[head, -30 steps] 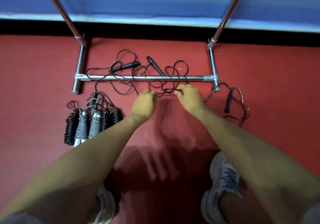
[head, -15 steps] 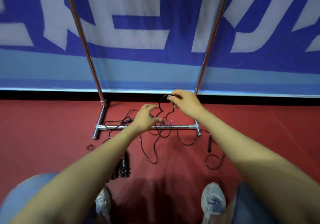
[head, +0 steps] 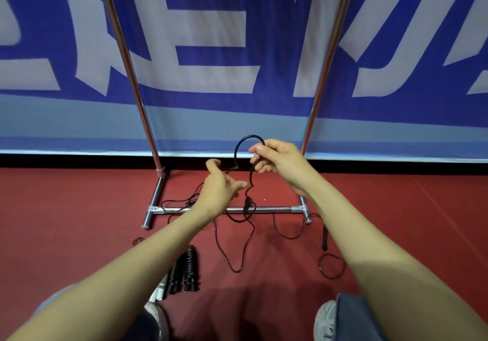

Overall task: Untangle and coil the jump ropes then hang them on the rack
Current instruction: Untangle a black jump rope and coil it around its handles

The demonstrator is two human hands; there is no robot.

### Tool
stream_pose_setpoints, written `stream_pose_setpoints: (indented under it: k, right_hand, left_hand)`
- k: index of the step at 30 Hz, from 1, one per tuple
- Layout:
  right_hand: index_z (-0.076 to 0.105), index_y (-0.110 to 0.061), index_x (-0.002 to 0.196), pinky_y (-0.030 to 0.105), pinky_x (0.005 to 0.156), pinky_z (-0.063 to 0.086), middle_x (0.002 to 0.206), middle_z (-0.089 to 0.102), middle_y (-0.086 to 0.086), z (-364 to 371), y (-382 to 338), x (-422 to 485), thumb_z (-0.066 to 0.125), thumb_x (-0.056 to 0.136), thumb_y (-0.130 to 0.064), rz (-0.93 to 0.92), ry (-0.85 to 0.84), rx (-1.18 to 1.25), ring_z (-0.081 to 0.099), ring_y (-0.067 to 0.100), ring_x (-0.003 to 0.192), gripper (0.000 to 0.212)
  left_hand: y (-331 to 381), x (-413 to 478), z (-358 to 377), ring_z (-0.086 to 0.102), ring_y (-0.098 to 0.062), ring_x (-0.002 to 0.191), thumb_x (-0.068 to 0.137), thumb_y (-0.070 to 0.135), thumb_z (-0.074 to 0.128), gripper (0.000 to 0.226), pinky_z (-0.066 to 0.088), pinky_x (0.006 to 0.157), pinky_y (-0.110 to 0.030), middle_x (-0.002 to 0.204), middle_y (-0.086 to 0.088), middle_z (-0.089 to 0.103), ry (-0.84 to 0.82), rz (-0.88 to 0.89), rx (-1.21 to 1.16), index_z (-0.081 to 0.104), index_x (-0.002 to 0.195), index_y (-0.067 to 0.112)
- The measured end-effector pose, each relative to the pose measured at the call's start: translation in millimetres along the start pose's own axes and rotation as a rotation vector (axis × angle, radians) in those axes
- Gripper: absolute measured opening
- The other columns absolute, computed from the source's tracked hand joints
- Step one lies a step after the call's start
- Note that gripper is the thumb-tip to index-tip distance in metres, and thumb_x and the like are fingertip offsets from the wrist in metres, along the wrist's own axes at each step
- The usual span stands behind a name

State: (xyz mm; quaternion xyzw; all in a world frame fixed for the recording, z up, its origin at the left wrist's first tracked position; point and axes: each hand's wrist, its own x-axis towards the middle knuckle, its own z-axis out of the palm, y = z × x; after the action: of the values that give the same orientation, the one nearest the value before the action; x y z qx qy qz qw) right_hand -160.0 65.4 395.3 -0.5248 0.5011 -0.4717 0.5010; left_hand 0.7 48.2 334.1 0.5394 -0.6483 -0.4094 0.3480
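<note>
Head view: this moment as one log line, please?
right hand: pinches raised loop of thin black jump rope | left hand: open beside it | coiled black ropes: on red floor

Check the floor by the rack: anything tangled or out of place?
The black rope pinched in the right hand trails down, snarled over the rack's base bar, its loops sprawling across the floor. The coiled ropes look tidy.

The black jump rope (head: 237, 150) arches in a thin loop from the pinch of your right hand (head: 280, 161) toward your left hand (head: 219, 190). It then drops in tangled strands across the low bar of the rack (head: 269, 209) beneath both hands. The coiled ropes (head: 188, 269) lie bundled under your left forearm.
</note>
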Motion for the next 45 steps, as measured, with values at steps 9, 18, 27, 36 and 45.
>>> stream_pose_setpoints:
  k: [9, 18, 27, 36, 45]
  right_hand:
    - [0.065, -0.01, 0.094, 0.016, 0.061, 0.05, 0.077, 0.063, 0.003, 1.2, -10.5, 17.5, 0.048, 0.101, -0.016, 0.022, -0.075, -0.069, 0.057, 0.006, 0.059, 0.02]
    - [0.066, -0.008, 0.103, 0.018, 0.063, 0.051, 0.079, 0.062, 0.004, -4.4, -13.8, 14.7, 0.048, 0.101, -0.016, 0.026, -0.119, -0.025, 0.058, 0.008, 0.061, 0.019]
    - [0.045, -0.022, 0.136, 0.026, 0.104, 0.043, 0.135, 0.053, 0.002, -7.1, 26.2, 13.0, 0.072, 0.082, -0.006, 0.102, -0.495, -0.514, 0.054, 0.015, 0.122, 0.062]
    - [0.068, -0.017, 0.088, 0.031, 0.083, 0.051, 0.088, 0.069, -0.002, -9.5, 39.4, 10.4, 0.052, 0.099, -0.027, 0.221, -0.35, -0.831, 0.062, 0.012, 0.079, 0.021]
    - [0.063, 0.001, 0.093, 0.033, 0.069, 0.06, 0.071, 0.066, 0.006, -11.0, 11.5, 5.8, 0.059, 0.095, -0.015, 0.07, -0.026, -0.421, 0.07, 0.023, 0.064, 0.017]
  left_hand:
    - [14.0, -1.2, 4.4, 0.056, -0.018, 0.094, 0.084, 0.027, 0.074, 0.033, 0.047, 0.081, -0.029, 0.11, -0.007, 0.057, -0.166, 0.024, 0.15, 0.053, 0.105, 0.013]
    - [21.2, -2.6, -3.9, 0.062, -0.021, 0.095, 0.09, 0.025, 0.065, 0.024, 0.049, 0.087, -0.03, 0.112, 0.003, 0.065, -0.155, 0.043, 0.017, 0.06, 0.113, 0.019]
    - [61.3, 2.1, -26.7, 0.07, -0.012, 0.068, 0.099, 0.009, 0.049, 0.015, 0.058, 0.067, -0.022, 0.085, -0.006, 0.072, -0.015, 0.001, -0.586, 0.061, 0.09, 0.006]
    - [60.4, 14.8, -69.7, 0.071, -0.017, 0.08, 0.101, 0.014, 0.048, 0.016, 0.057, 0.07, -0.023, 0.088, -0.005, 0.072, 0.142, -0.075, -0.899, 0.058, 0.091, 0.007]
    - [31.5, 5.6, -19.1, 0.055, -0.022, 0.083, 0.096, 0.012, 0.056, 0.012, 0.052, 0.074, -0.033, 0.088, -0.007, 0.062, -0.157, -0.154, -0.18, 0.063, 0.087, 0.014]
